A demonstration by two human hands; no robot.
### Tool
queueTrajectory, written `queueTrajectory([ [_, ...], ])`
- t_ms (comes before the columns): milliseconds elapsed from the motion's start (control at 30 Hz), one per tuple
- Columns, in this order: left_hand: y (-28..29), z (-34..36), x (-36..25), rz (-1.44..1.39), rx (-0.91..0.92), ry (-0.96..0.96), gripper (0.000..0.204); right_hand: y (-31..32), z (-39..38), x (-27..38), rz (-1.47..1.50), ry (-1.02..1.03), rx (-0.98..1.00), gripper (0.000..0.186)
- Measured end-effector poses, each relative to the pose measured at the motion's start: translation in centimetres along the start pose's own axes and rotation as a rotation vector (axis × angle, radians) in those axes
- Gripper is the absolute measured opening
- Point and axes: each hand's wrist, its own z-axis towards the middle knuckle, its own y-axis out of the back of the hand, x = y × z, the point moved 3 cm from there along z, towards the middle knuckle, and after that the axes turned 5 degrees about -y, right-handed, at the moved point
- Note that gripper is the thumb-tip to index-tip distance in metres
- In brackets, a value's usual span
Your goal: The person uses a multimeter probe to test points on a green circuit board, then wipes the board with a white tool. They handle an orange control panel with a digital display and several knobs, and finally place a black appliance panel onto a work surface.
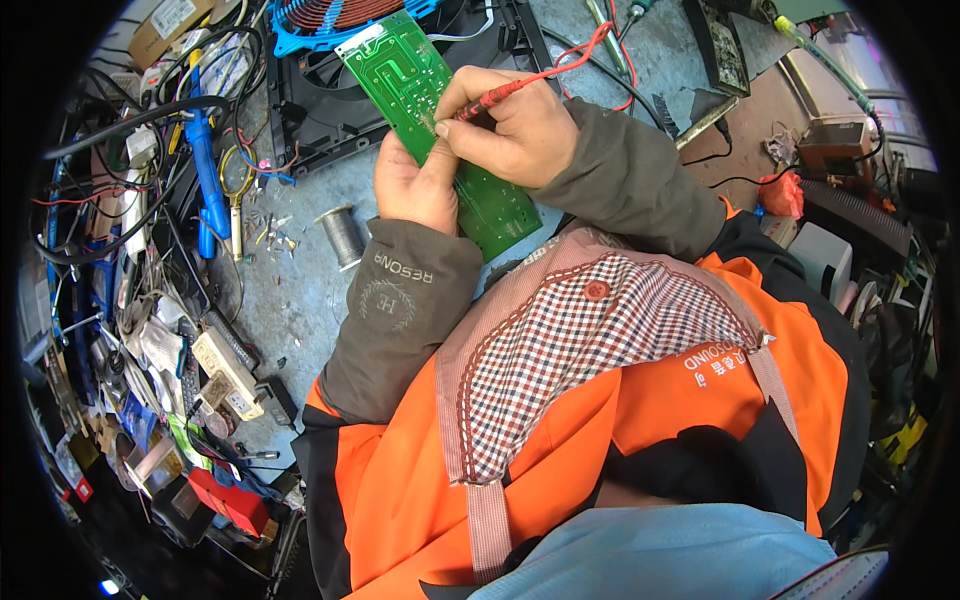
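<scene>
A long green circuit board point(400, 75) is tilted up off the bench, its soldered side showing. My left hand point(418, 190) grips the board's near left edge, with the thumb lying over its face. In my right hand point(515, 130) is a red test probe point(490, 100), pinched between thumb and fingers like a pen. Its tip points at the middle of the board, close to my left thumb; I cannot tell whether it touches. From the probe a red lead point(580, 52) runs up and away to the right. Behind the board lies a black frame with a copper coil point(330, 12) in a blue holder.
Solder wire on a spool point(343, 237) stands left of my left forearm. A blue soldering tool point(205, 180), tweezers, cables and a white power strip point(226, 373) crowd the left side. At the right are a dark metal piece point(718, 45), a red plastic bag point(782, 195) and stacked parts.
</scene>
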Motion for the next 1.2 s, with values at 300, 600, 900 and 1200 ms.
queueTrajectory([
  [300,-0.14,0.03,-0.10,0.000,0.005,0.001,0.022,0.04,-0.02,-0.27,0.010,-0.001,-0.019,0.009],
  [600,-0.01,0.07,0.08,-0.001,-0.004,0.002,0.022,-0.21,0.02,-0.34,-0.027,0.049,-0.028,0.009],
  [900,0.14,0.03,0.17,0.019,0.004,-0.007,0.030,0.05,-0.09,-0.13,-0.043,0.033,-0.011,0.009],
  [1200,0.20,0.00,0.16,0.031,0.010,-0.018,0.029,0.05,-0.05,0.02,-0.005,0.024,-0.025,0.014],
])
